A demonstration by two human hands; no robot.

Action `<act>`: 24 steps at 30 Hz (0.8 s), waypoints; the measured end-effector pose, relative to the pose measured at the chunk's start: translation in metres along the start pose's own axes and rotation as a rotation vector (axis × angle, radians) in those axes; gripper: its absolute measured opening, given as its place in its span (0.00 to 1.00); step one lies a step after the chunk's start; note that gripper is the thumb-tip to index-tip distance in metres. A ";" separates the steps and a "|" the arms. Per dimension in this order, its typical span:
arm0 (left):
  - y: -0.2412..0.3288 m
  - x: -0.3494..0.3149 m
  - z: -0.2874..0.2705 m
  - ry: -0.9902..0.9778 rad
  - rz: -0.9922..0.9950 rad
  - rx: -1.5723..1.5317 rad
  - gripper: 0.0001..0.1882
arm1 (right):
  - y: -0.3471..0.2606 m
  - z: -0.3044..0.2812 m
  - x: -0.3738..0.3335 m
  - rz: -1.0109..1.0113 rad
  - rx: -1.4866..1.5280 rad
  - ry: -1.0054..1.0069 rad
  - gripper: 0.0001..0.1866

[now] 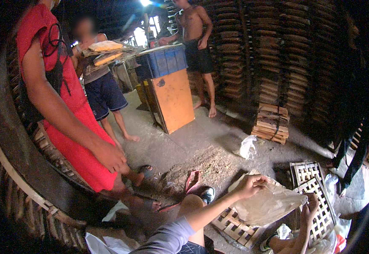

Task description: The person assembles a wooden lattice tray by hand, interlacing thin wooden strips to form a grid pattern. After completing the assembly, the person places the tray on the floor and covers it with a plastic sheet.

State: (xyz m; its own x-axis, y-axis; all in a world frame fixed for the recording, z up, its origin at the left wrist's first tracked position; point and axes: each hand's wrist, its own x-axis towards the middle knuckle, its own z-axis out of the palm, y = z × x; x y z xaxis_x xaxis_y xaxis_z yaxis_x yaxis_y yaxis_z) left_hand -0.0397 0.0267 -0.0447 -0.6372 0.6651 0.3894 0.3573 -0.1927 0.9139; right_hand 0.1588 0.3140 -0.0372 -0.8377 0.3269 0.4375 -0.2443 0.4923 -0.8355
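A translucent plastic bag or sheet [264, 207] is stretched between my two hands, in front of me at the lower right. My left hand [251, 186] pinches its upper left edge, fingers closed. At the opposite corner, my right hand [310, 208] grips the plastic with bent fingers. Below the plastic lies a woven lattice panel [235, 227] of pale strips, partly covered by it. Another lattice panel [321, 224] lies beside my right hand, overlapping a further one [306, 171] behind.
A person in red [74, 122] stands close at left; another carries flat trays [104, 51]. A third stands by a blue crate [163, 61] on an orange box [174, 101]. A tied wood stack [271, 122], white plastic bag [247, 147] and shavings heap [203, 165] are on the floor.
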 end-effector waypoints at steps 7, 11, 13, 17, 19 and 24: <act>0.015 -0.004 0.002 -0.057 -0.008 0.307 0.15 | -0.032 0.014 0.009 -0.008 -0.224 0.034 0.33; 0.011 -0.001 0.014 -0.054 -0.045 0.225 0.17 | -0.076 -0.030 0.031 0.037 -0.413 0.180 0.34; 0.034 -0.004 0.004 0.033 -0.293 0.002 0.12 | -0.071 -0.075 0.052 0.228 -0.685 0.242 0.35; 0.024 -0.003 -0.034 0.117 0.092 0.486 0.22 | -0.046 -0.214 0.045 0.847 -1.108 0.322 0.37; 0.017 -0.007 -0.030 0.119 0.097 0.370 0.23 | -0.040 -0.276 0.000 1.150 -1.155 0.343 0.38; 0.020 -0.003 -0.039 0.146 0.112 0.497 0.23 | -0.044 -0.336 -0.060 1.324 -1.056 0.568 0.36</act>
State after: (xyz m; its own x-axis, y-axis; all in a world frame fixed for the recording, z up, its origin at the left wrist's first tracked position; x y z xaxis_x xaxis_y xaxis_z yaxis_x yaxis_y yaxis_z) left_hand -0.0576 -0.0074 -0.0229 -0.6526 0.5457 0.5256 0.6865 0.1324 0.7150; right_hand 0.3835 0.5441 0.0849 0.1138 0.9926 -0.0424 0.9623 -0.1208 -0.2437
